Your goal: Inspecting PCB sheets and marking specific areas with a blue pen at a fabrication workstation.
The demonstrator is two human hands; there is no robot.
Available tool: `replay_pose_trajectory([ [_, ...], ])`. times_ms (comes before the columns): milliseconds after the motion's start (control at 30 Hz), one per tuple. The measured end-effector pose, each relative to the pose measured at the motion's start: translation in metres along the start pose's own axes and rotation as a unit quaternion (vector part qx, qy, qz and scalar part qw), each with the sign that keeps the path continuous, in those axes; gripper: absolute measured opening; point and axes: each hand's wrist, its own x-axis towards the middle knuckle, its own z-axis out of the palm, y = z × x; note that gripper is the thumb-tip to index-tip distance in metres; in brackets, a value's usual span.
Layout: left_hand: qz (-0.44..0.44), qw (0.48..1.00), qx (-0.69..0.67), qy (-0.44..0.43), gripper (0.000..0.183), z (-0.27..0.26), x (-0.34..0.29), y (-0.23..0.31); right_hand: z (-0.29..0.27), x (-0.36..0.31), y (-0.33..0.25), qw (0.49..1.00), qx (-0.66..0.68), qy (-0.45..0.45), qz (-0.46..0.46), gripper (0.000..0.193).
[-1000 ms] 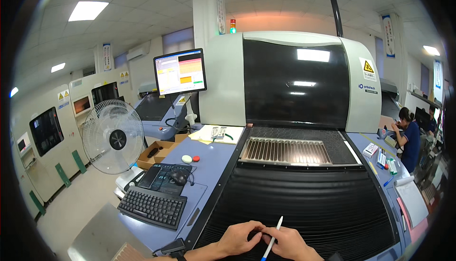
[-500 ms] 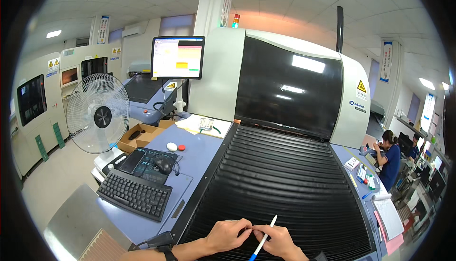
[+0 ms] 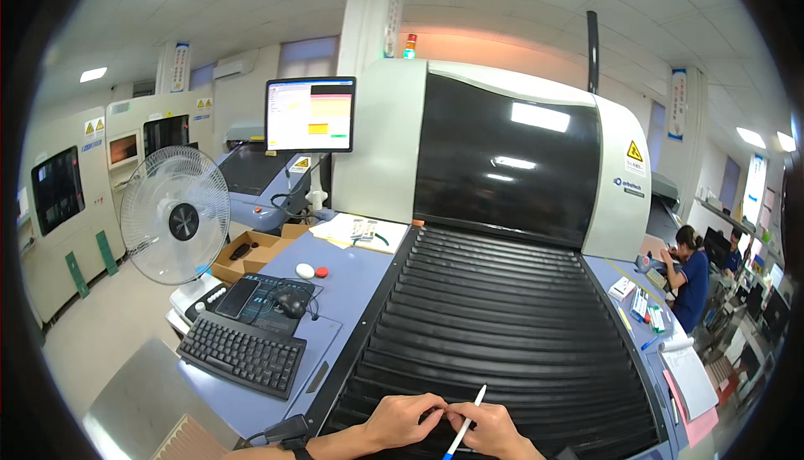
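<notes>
Over the near part of the black ribbed bed my two hands meet at the fingertips. My left hand is closed, thumb and forefinger pinched together; whatever may be between them is too small to make out. A white pen with a blue end slants across my right hand, held against its curled fingers with the blue end toward me. The right fingertips touch or nearly touch those of the left. A dark band is round my left wrist.
Beyond the bed stands a large machine with a dark cover. Left are a keyboard, mouse, phone, fan and monitor. A notepad lies right; a seated person works farther off.
The view has tilted slightly, so the machine and monitor sit a little lower in the picture. My hands keep nearly the same pose, with the pen still in the right one.
</notes>
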Motion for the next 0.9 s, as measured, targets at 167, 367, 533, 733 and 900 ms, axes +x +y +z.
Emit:
replay_pose_trajectory([
  [167, -0.039, 0.999, 0.01, 0.01, 0.015, -0.003, -0.003, 0.002, 0.001, 0.008, 0.011, 0.996, -0.046, -0.014, -0.078, 0.023],
  [367, -0.036, 0.999, 0.021, 0.001, 0.011, -0.003, 0.003, -0.001, 0.002, 0.009, 0.013, 0.997, -0.023, 0.005, -0.077, 0.025],
  [533, -0.046, 0.999, 0.007, -0.024, 0.016, -0.004, -0.002, -0.006, 0.006, 0.008, 0.014, 0.998, -0.021, 0.002, -0.059, 0.021],
  [733, -0.039, 0.999, -0.004, -0.005, 0.013, 0.003, -0.002, -0.001, -0.006, 0.005, -0.008, 0.999, 0.027, -0.011, 0.017, 0.019],
  [900, -0.071, 0.997, -0.002, -0.033, 0.017, 0.0, -0.005, 0.0, -0.004, 0.005, -0.002, 1.0, 0.023, -0.007, 0.009, 0.018],
])
